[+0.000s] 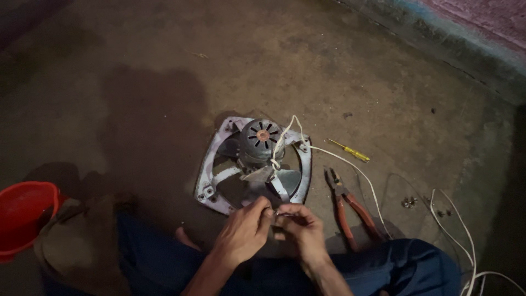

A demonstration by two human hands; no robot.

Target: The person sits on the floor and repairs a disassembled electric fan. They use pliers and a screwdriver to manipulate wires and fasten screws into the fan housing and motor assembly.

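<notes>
- A small metal part (278,213), too small to be identified, is pinched between the fingertips of the left hand (243,230) and right hand (303,227).
- Both hands are held at the near edge of a worn square metal exhaust fan (255,164), laid flat on the concrete floor (137,82).
- Red-handled pliers (348,207) lie just right.
- The contents of a red plastic bowl (22,211) cannot be made out.

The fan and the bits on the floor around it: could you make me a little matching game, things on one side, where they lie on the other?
Things:
1. exhaust fan
2. pliers
3. yellow screwdriver
4. red tub

Places:
A. far left edge of the view
B. beyond the pliers, farther from the person
C. on the floor, just ahead of both hands
D. right of the fan, beside the person's knee

Pairs: 1-C, 2-D, 3-B, 4-A
</notes>
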